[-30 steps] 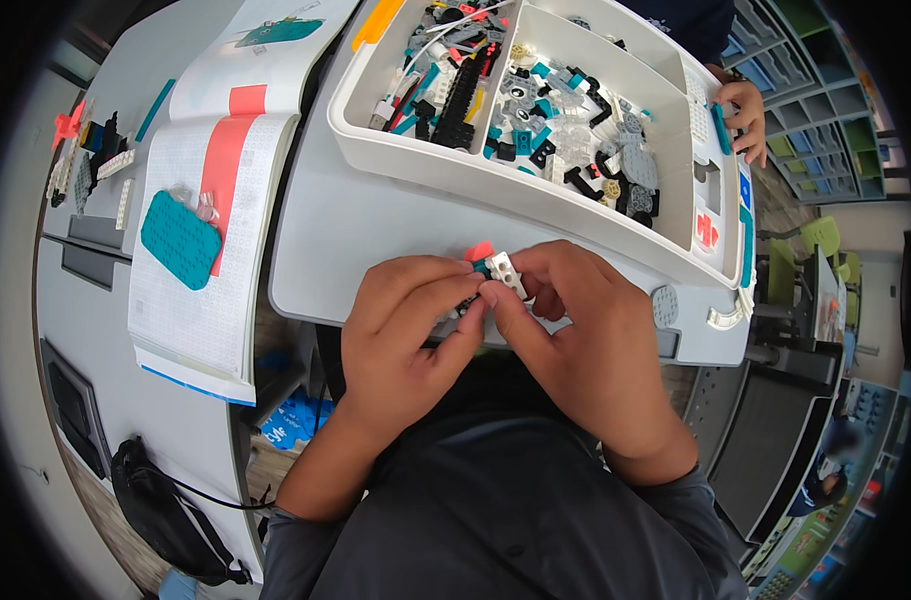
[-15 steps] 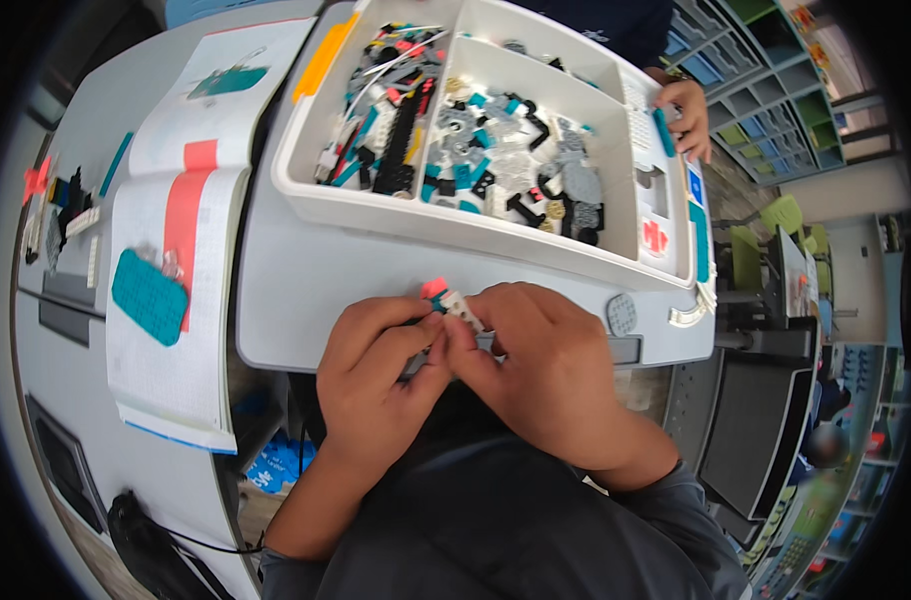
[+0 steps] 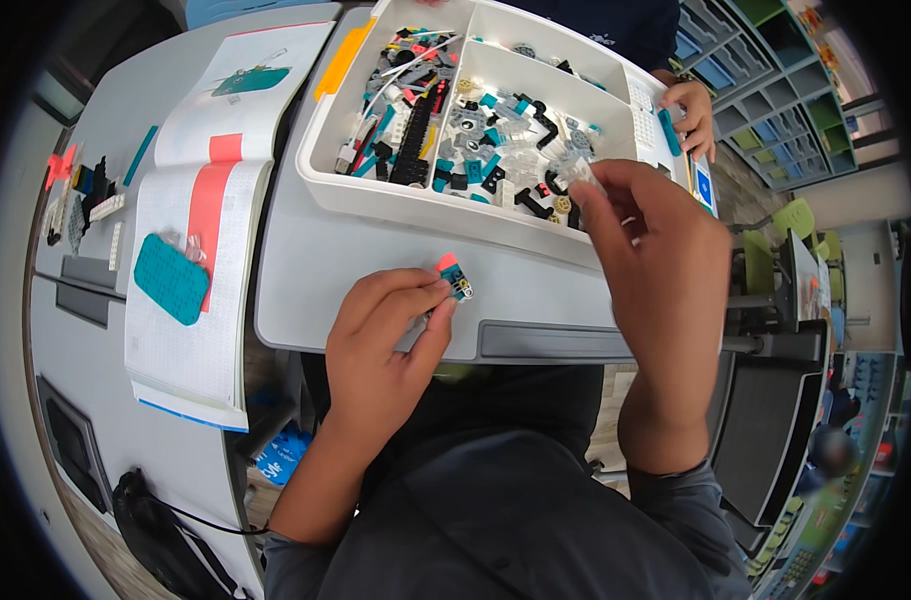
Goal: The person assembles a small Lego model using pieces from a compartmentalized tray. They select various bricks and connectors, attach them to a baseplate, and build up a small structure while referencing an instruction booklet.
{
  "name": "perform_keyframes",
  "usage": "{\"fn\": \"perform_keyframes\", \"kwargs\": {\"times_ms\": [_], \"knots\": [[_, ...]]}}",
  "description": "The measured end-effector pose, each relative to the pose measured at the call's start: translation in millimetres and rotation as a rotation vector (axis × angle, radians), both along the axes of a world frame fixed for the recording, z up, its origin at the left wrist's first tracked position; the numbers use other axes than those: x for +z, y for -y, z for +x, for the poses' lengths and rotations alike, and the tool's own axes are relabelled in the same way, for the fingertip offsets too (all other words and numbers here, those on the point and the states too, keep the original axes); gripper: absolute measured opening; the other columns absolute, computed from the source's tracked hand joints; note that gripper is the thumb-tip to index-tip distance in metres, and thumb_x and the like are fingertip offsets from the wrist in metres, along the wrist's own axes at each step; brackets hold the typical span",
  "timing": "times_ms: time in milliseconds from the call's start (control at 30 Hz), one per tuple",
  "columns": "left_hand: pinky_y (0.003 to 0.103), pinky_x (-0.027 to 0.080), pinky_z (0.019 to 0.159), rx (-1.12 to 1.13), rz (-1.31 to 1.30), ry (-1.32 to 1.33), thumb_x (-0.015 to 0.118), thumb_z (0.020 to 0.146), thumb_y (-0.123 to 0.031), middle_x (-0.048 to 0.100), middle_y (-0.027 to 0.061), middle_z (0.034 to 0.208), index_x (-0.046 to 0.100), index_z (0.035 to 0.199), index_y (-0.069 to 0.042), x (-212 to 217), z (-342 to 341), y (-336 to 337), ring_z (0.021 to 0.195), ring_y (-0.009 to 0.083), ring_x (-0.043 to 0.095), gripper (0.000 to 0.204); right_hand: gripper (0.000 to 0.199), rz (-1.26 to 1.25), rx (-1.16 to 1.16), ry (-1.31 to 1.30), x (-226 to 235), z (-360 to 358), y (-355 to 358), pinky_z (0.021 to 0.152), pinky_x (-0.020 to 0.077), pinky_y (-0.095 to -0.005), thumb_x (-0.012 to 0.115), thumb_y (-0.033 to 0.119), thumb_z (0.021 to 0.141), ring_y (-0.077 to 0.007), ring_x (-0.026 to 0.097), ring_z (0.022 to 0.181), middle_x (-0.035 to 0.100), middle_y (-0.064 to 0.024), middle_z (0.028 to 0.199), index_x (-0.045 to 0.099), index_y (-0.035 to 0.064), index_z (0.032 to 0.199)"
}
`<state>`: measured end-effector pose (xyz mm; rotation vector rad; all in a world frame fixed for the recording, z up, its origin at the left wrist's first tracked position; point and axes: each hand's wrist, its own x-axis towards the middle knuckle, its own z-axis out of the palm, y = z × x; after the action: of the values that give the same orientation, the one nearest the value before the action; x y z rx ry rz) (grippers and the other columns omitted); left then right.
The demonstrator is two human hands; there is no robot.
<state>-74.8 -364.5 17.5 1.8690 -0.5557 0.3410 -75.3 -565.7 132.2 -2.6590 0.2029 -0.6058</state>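
Observation:
My left hand (image 3: 386, 345) pinches a small build of bricks (image 3: 456, 279) above the table's near edge. The build is teal with a coral brick at its upper end and a pale tip below. Over the right part of the white parts box (image 3: 446, 212) is my right hand (image 3: 666, 235), thumb and forefinger closed on a small whitish building piece (image 3: 580, 172). Blur and the pale parts behind leave its shape unclear. Black, teal, grey and clear pieces (image 3: 496, 140) lie loose in the box's middle compartment; my right hand covers part of them.
An open instruction booklet (image 3: 181, 350) lies at left with a teal plate (image 3: 171, 280) on it. Several loose bricks (image 3: 91, 205) sit farther left. Across the box, another person's hand (image 3: 691, 115) rests by a side tray with a teal piece (image 3: 669, 132).
My right hand has left the build and moved up and right to the box. The white beam no longer shows at my left fingertips. My left hand keeps hold of the build.

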Motion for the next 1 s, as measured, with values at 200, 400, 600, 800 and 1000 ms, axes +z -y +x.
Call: {"fn": "perform_keyframes", "kwargs": {"times_ms": [200,400,600,800,1000], "knots": [[0.036,0.055,0.09,-0.04,-0.013,0.022,0.083,0.079,0.001,0.071,0.0166,0.113,0.07,0.114,-0.001,-5,-2,-2,0.103,0.0303,0.07,0.037,0.025,0.02,-0.102,-0.056,-45,21,21,0.066,0.0519,-0.0279,0.079,0.015,0.092,-0.0119,0.063,0.072,0.075,-0.0093,0.093,0.075,0.0033,0.114],[0.038,0.055,0.094,0.001,-0.039,-0.016,0.085,0.079,-0.002,0.071,0.0163,0.118,0.069,0.117,-0.003,-7,-2,-13,0.109,0.0317,0.07,0.041,0.026,-0.031,0.559,0.159,-49,5,2,0.086,0.0526,-0.0387,0.075,0.006,0.085,-0.0283,0.066,0.096,0.07,-0.0105,0.106,0.072,0.0068,0.11],[0.038,0.057,0.097,-0.029,-0.16,-0.054,0.083,0.082,0.0,0.075,0.0171,0.115,0.072,0.109,-0.001,-26,-4,-18,0.111,0.0319,0.073,0.029,0.028,0.036,0.691,-0.128,-58,-7,-28,0.09,0.0502,-0.0398,0.076,0.003,0.078,-0.0286,0.062,0.103,0.067,-0.007,0.107,0.071,0.0049,0.105],[0.038,0.058,0.094,-0.008,-0.152,0.001,0.08,0.083,0.003,0.076,0.0168,0.112,0.072,0.104,0.001,-28,0,-18,0.108,0.0304,0.074,0.022,0.024,0.036,0.701,-0.111,-60,-7,-27,0.089,0.0526,-0.0388,0.076,0.004,0.076,-0.027,0.063,0.1,0.068,-0.0068,0.108,0.073,0.0044,0.099],[0.037,0.06,0.088,0.044,-0.096,0.111,0.079,0.08,0.005,0.076,0.0151,0.107,0.072,0.102,0.0,-31,0,-12,0.101,0.0303,0.074,0.023,0.026,-0.025,0.689,-0.124,-55,-6,-25,0.082,0.0574,-0.0378,0.081,0.006,0.079,-0.028,0.069,0.095,0.076,-0.0057,0.109,0.078,0.0067,0.105]]}}
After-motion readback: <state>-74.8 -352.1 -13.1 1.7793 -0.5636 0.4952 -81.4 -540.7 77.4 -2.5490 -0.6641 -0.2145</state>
